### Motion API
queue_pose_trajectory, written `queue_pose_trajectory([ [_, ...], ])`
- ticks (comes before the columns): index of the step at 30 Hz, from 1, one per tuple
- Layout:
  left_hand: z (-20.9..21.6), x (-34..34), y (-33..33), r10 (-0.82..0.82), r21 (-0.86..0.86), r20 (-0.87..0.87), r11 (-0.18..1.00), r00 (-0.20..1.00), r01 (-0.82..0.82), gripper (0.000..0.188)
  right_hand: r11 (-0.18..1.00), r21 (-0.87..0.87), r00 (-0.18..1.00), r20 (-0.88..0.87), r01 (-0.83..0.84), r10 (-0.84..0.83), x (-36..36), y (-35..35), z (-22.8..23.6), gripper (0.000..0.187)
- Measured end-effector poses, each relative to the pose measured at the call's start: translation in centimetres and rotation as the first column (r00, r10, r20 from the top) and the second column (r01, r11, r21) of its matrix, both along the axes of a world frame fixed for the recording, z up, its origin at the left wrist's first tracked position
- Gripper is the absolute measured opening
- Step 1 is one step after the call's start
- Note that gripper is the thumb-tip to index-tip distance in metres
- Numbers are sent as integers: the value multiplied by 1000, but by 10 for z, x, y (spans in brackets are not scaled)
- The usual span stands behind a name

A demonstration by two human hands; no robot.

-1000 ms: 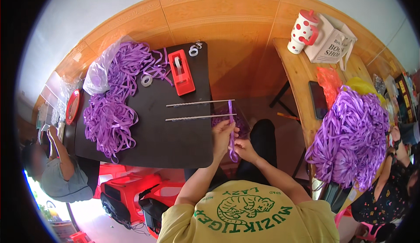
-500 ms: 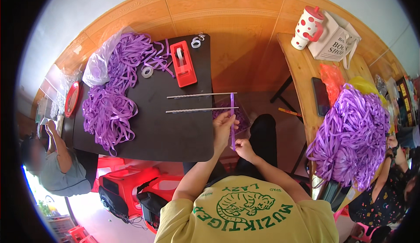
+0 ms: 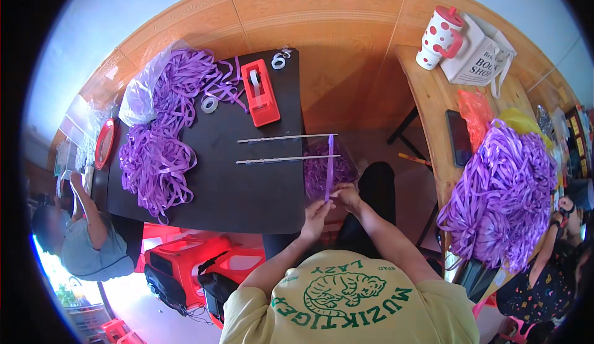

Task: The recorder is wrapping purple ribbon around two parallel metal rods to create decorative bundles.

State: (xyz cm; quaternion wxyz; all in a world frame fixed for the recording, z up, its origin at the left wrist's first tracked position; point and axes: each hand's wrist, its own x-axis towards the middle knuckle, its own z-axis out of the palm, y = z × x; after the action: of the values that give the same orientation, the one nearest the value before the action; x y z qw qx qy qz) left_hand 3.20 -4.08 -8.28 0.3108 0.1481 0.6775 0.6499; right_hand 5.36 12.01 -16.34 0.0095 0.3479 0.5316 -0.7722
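Note:
A strip of purple ribbon (image 3: 330,172) hangs over two thin metal rods (image 3: 266,160) that jut out past the right edge of the dark table. Its lower end is pinched in my left hand (image 3: 317,216), below the rods. Just right of the ribbon and slightly higher, my right hand (image 3: 348,196) has its fingers closed at the strip; the fingertips are small and partly hidden. Beneath the rod ends, a clear container (image 3: 354,174) holds more purple ribbon.
On the dark table (image 3: 241,202) lie a purple ribbon heap (image 3: 158,171), a red tape dispenser (image 3: 261,93) and tape rolls (image 3: 210,104). The wooden table (image 3: 433,103) bears a phone (image 3: 458,137), a dotted tumbler (image 3: 438,39) and another ribbon heap (image 3: 504,195). Other people work at both sides.
My left hand has moved down from just below the rods to the ribbon's lower end. My right hand has risen slightly beside the strip.

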Motion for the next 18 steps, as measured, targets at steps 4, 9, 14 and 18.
queue_pose_trajectory([
  [4, 14, -5, 1, 56, 65, 173, 996, 983, -68, 16, 997, 64, 998, -34, 49, -47, 6, -10, -1, 8],
  [9, -2, -4, -2, 48, 1, 87, 999, 995, -48, 14, 994, 19, 979, -173, -109, 110, 40, -32, 3, 9],
  [14, 9, -11, -11, -61, 30, 290, 998, 955, 55, 15, 968, 11, 966, -59, -253, 253, 64, -44, 33, 6],
  [18, -4, -12, -33, -188, 38, 275, 982, 943, 185, 22, 975, 34, 976, -7, -218, 218, 63, -41, 42, 4],
])
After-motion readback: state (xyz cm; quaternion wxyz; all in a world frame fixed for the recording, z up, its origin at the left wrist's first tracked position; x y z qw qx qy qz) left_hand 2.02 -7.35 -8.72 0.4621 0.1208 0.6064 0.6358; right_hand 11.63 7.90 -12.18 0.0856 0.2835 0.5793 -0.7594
